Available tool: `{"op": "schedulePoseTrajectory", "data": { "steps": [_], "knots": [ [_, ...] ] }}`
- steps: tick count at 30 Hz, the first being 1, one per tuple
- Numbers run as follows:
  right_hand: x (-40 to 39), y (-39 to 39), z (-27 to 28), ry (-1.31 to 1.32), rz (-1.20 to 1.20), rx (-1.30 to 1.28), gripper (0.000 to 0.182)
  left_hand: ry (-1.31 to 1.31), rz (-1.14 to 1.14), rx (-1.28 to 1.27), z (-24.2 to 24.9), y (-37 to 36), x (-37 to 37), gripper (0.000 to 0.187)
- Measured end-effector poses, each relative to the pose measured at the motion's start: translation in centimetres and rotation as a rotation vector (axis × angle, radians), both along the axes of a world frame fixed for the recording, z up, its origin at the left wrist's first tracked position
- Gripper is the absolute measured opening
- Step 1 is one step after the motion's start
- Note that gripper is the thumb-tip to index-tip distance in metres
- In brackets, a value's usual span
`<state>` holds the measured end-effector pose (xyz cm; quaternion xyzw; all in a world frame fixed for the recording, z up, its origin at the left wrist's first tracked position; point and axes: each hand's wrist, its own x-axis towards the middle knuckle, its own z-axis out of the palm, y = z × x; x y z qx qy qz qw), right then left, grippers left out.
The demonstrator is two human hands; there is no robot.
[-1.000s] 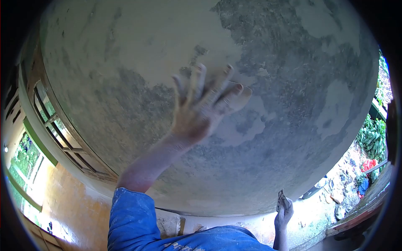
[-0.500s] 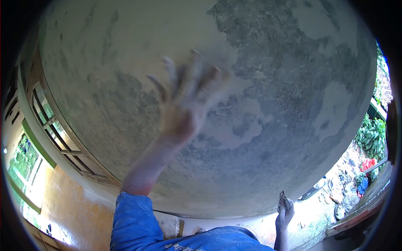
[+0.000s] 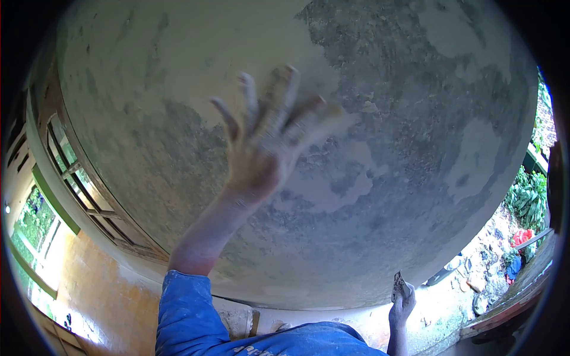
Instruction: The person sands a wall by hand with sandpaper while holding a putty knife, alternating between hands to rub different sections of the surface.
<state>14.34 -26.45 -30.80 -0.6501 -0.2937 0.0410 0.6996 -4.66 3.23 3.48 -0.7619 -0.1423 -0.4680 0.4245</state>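
Note:
My left hand [image 3: 261, 151] reaches up to the plastered wall [image 3: 356, 249], its fingers spread and partly blurred. The palm faces the wall; whether anything lies beneath it is hidden. Pale coating surrounds the fingertips, and a rough dark grey patch lies to their right. Low on the right, my right hand [image 3: 403, 302] is closed around a small flat, plaster-smeared piece [image 3: 398, 281] that sticks up past the fingers. Its exact kind is too small to make out.
A wooden-framed window [image 3: 80, 178] is set at the wall's left. Beyond it stands a yellowish wall [image 3: 95, 267]. Rubble [image 3: 484, 267], green plants [image 3: 527, 196] and a red item [image 3: 522, 237] lie outside at the right.
My left hand has shifted slightly to the right on the wall, with its fingers spread a little wider. My right hand stays low with the small flat piece.

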Motion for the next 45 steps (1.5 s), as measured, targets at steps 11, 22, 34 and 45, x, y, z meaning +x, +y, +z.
{"op": "schedulePoseTrajectory", "data": {
  "steps": [11,22,34,45],
  "knots": [
    [0.2,-0.1,-0.1,0.032,0.004,-0.025,0.025,-0.268,-0.139,-0.068,2.0,0.6,-0.8,0.054],
    [0.2,1.3,-0.4,-0.032,-0.018,0.035,0.016,-0.117,-0.135,-0.127,-1.4,-0.4,1.5,0.063],
    [0.1,1.6,0.3,-0.058,-0.014,0.024,0.015,0.122,-0.125,-0.151,-3.4,-0.6,2.2,0.061],
    [0.4,1.7,-0.1,-0.010,-0.003,0.036,0.014,-0.086,-0.095,-0.057,1.6,0.3,-0.1,0.052]
  ]
}}
